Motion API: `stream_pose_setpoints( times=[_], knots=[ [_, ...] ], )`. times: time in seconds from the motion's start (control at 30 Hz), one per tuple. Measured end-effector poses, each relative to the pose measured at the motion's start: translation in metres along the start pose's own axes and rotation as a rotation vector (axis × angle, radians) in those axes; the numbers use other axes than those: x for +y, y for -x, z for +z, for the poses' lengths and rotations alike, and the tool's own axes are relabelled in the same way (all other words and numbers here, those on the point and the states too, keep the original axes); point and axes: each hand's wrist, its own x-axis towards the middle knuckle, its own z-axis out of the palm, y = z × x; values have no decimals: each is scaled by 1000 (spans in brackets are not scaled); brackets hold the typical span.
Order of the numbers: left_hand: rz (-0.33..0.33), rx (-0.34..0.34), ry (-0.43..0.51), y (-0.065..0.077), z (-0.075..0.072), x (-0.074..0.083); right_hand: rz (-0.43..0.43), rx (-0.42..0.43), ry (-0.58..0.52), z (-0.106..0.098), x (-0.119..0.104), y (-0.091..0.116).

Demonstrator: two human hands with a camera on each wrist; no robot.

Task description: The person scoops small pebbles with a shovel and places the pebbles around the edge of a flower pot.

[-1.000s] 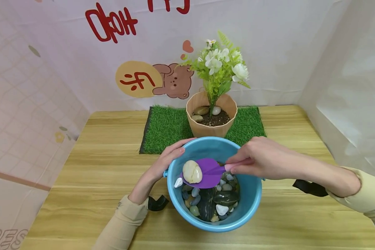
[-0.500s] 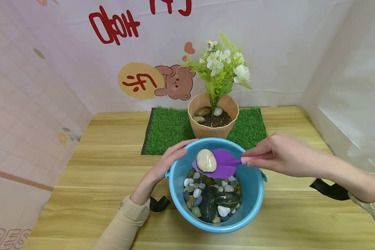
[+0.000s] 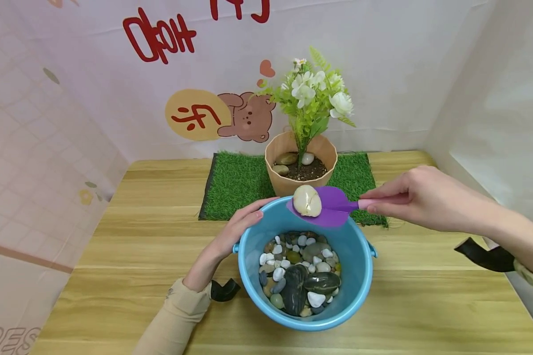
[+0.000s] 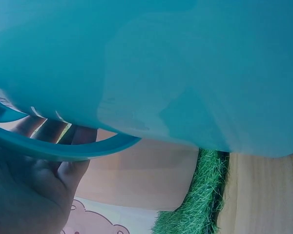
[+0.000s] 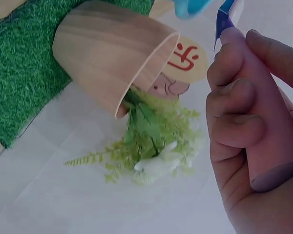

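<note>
My right hand (image 3: 422, 199) grips the pink handle (image 5: 268, 112) of a purple garden trowel (image 3: 335, 199). A large cream stone (image 3: 307, 201) lies on the blade, which in the head view overlaps the far rim of a light-blue bucket (image 3: 360, 291). Inside the bucket are two big black stones (image 3: 295, 291) and many small pebbles (image 3: 277, 259) in white, grey and brown. My left hand (image 3: 231, 231) rests against the bucket's left rim, fingers fairly straight. In the left wrist view those fingers show behind the bucket's loop handle (image 4: 53, 150), near its outer wall.
Just beyond the bucket, a peach flowerpot (image 3: 295, 186) stands on a green artificial-grass mat (image 3: 235, 185), holding soil, a few stones and white flowers (image 3: 313, 88). A wooden tabletop (image 3: 160, 212) lies underneath. Printed cloth (image 3: 382, 74) hangs behind, and more cloth hangs at both sides.
My right hand has moved the trowel, with the cream stone on it, from inside the bucket up and away to the far rim. My left hand has stayed on the rim.
</note>
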Motion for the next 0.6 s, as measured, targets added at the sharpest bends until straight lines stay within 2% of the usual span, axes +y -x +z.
stream_pose_setpoints(
  times=[0.23, 0.6],
  knots=[
    [5, -4, -3, -1, 0, -2, 52, 74, 83, -10, 14, -12],
    [16, -4, 8, 0, 0, -1, 162, 28, 128, -22, 30, -47]
  ],
)
